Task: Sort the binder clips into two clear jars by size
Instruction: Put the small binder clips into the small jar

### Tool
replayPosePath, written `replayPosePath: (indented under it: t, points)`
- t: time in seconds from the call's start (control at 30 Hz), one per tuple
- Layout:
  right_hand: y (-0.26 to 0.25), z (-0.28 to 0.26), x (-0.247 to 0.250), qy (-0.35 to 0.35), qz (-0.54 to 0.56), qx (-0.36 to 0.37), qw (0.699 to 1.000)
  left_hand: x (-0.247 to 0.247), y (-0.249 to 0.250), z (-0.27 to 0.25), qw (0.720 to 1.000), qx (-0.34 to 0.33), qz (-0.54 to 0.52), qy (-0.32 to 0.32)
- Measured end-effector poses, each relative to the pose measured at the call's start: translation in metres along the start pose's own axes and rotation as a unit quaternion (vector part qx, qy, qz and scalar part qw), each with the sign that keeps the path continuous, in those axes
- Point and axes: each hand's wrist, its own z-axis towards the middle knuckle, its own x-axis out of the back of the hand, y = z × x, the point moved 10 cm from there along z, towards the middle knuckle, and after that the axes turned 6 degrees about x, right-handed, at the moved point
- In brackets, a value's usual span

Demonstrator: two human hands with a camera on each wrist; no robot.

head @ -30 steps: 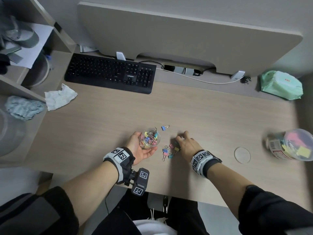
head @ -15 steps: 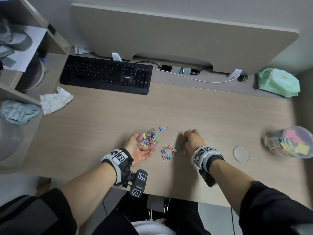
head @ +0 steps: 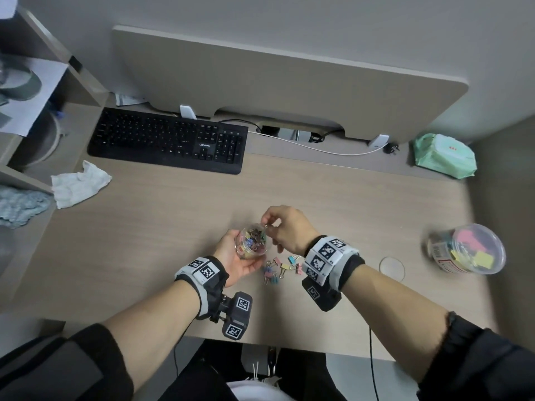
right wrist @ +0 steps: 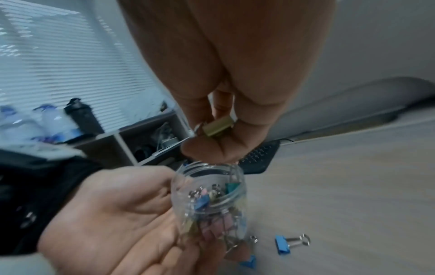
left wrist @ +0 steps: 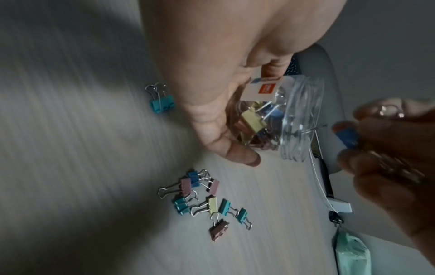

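My left hand [head: 231, 254] grips a small clear jar [head: 253, 241] half full of small coloured binder clips, held just above the desk. My right hand [head: 270, 224] hovers at the jar's mouth [right wrist: 209, 173] and pinches small clips: a yellow one [right wrist: 217, 126] shows in the right wrist view, a blue one [left wrist: 348, 137] in the left wrist view. A loose pile of small clips [head: 280, 269] lies on the desk below my right wrist. A second, wider clear jar [head: 469, 250] holding larger clips stands at the far right.
A round clear lid [head: 391, 267] lies left of the wide jar. A black keyboard [head: 168, 140] and a crumpled tissue [head: 78, 183] sit at the back left, a green wipes pack [head: 444, 156] at the back right. Shelves [head: 34, 111] border the desk's left side.
My right hand has lifted off the desk pile and moved up and left to the jar's mouth, carrying clips. My left hand keeps holding the jar.
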Motion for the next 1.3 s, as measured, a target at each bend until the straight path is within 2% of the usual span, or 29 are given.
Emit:
replayPosePath:
  t: [0.1,0.17,0.53,0.6,0.7,0.77,0.87,0.93,1.0,1.07,1.17,1.23,1.3]
  points:
    - [-0.021,-0.002,-0.009,-0.027,-0.104,0.046,0.993,-0.009,0.005,-0.004,1.000,-0.009,-0.004,-0.018]
    - [-0.027,-0.002,-0.008,-0.029,-0.136,0.064,0.988,-0.013,0.007,-0.006,0.999,-0.012,-0.009,-0.028]
    - [-0.035,0.007,0.024,0.042,-0.114,0.078,0.989,-0.019,0.019,-0.010,0.998,-0.019,-0.029,-0.044]
    - [-0.037,0.008,0.019,0.023,-0.142,0.085,0.986,-0.019,0.022,-0.011,0.998,-0.021,-0.027,-0.049]
    - [-0.035,0.007,-0.005,-0.062,-0.181,0.095,0.977,-0.015,0.026,-0.012,0.998,-0.024,-0.030,-0.046]
    - [-0.036,0.007,-0.009,-0.060,-0.180,0.107,0.976,-0.009,0.028,-0.010,0.998,-0.023,-0.033,-0.037]
    - [-0.013,0.015,0.022,0.034,-0.096,0.042,0.994,0.004,0.031,-0.007,0.999,-0.020,-0.043,-0.018]
    - [0.016,0.019,0.038,0.055,-0.108,-0.012,0.993,0.012,0.032,-0.005,0.999,-0.017,-0.048,-0.006]
    - [0.054,0.018,0.042,0.018,-0.188,-0.084,0.978,0.017,0.033,-0.003,0.999,-0.016,-0.048,0.000]
    - [0.094,0.006,0.037,-0.035,-0.263,-0.173,0.948,0.021,0.033,-0.004,0.999,-0.017,-0.047,0.004]
    - [0.135,-0.018,0.020,-0.101,-0.312,-0.261,0.908,0.027,0.030,-0.003,0.999,-0.013,-0.047,0.005]
    - [0.146,-0.026,0.007,-0.105,-0.293,-0.286,0.906,0.032,0.027,-0.002,0.999,-0.010,-0.049,0.009]
    - [0.146,-0.023,-0.010,-0.093,-0.261,-0.280,0.919,0.037,0.024,-0.001,0.999,-0.006,-0.052,0.015]
